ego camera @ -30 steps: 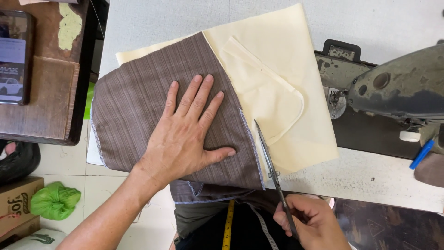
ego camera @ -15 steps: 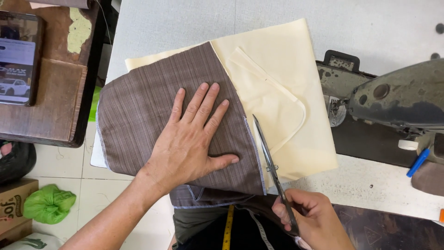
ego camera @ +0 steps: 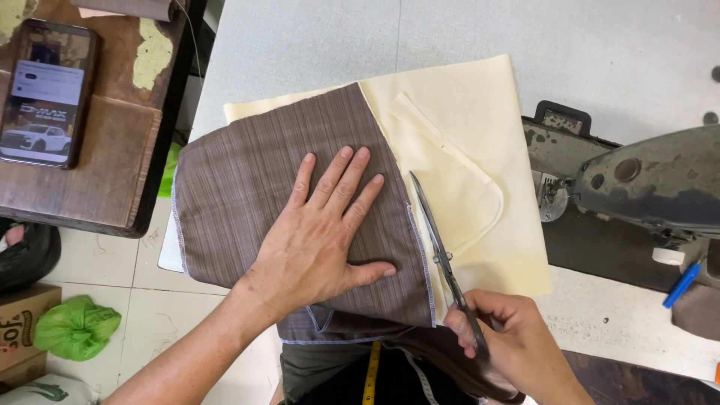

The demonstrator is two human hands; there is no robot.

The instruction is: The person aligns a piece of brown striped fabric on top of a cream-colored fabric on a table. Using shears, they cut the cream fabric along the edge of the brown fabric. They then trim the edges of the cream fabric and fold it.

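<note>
Left hand point(ego camera: 319, 236) is spread flat on the brown fabric point(ego camera: 247, 187), right hand point(ego camera: 502, 337) gripping scissors point(ego camera: 439, 247) along the cream fabric point(ego camera: 465, 135) on the worktop point(ego camera: 315, 45).

Grey worktable point(ego camera: 300, 45) beside wooden bench point(ego camera: 90, 172) (tiled floor point(ego camera: 187, 330), seemingly).

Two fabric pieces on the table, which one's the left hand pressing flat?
The brown striped fabric: the left hand lies spread on it. The cream fabric lies underneath and to the right, beside the scissors in the right hand.
</note>
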